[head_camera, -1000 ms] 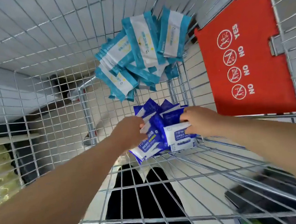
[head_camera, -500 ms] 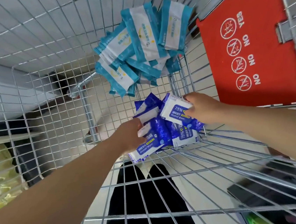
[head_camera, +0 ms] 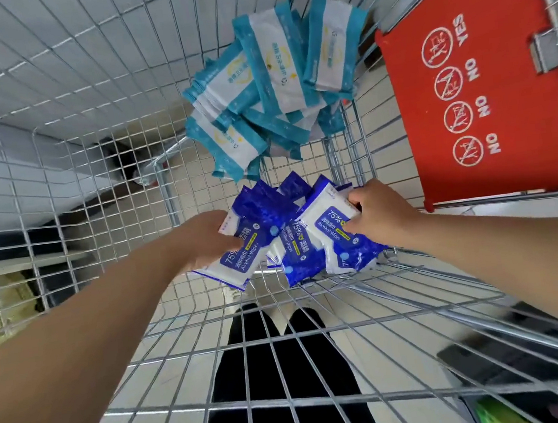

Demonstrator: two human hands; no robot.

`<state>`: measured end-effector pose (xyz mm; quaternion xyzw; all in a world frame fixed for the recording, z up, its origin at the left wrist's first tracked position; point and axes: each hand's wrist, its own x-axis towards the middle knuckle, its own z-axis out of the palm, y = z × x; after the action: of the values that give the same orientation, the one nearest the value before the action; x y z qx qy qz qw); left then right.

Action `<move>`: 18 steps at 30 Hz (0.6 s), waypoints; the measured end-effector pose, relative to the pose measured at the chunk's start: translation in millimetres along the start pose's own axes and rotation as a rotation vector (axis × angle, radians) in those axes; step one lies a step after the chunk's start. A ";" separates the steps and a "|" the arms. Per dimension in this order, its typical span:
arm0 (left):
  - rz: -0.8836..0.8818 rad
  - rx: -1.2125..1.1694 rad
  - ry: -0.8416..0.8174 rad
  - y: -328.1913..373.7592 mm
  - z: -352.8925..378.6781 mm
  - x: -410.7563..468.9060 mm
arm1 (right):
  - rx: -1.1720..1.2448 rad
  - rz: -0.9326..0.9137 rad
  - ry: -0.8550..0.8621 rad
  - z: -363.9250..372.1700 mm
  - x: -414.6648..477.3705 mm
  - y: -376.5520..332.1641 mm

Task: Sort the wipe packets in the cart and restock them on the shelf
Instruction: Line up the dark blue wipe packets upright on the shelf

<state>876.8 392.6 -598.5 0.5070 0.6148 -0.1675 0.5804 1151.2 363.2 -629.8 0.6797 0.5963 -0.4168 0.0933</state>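
- Dark blue packets (head_camera: 303, 243) marked "75% Alcohol Wipes", white-labelled.
- Left hand (head_camera: 205, 239) grips one; right hand (head_camera: 379, 216) pinches another.
- Teal packets (head_camera: 274, 84) heaped beyond.

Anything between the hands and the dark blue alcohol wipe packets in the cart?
Nothing visible: left hand and right hand each grip one of the dark blue alcohol wipe packets; the teal-and-white packet pile lies beyond.

The wire shopping cart (head_camera: 352, 329) is carrying two heaps on its mesh floor. Teal-and-white wipe packets (head_camera: 273, 74) are lying at the far end, and dark blue alcohol wipe packets (head_camera: 301, 253) are lying just nearer, beside its red flap (head_camera: 500, 102).
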 end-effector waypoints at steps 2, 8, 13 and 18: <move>0.014 -0.037 -0.009 0.8 0.3 -0.6 | 0.016 -0.017 -0.053 -7.3 -3.5 -4.7; 0.059 -0.079 -0.003 8.1 -16.9 -15.8 | -0.199 0.060 -0.070 -41.6 -8.5 -15.1; 0.125 0.022 0.029 15.6 -36.2 -32.8 | -0.223 0.037 -0.045 -68.8 -24.0 -34.4; 0.158 0.046 0.132 15.7 -48.7 -58.9 | -0.006 0.000 0.080 -92.5 -41.9 -75.2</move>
<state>852.1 412.7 -527.3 0.5770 0.6060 -0.1015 0.5381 1128.9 410.6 -514.8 0.6956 0.6009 -0.3873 0.0714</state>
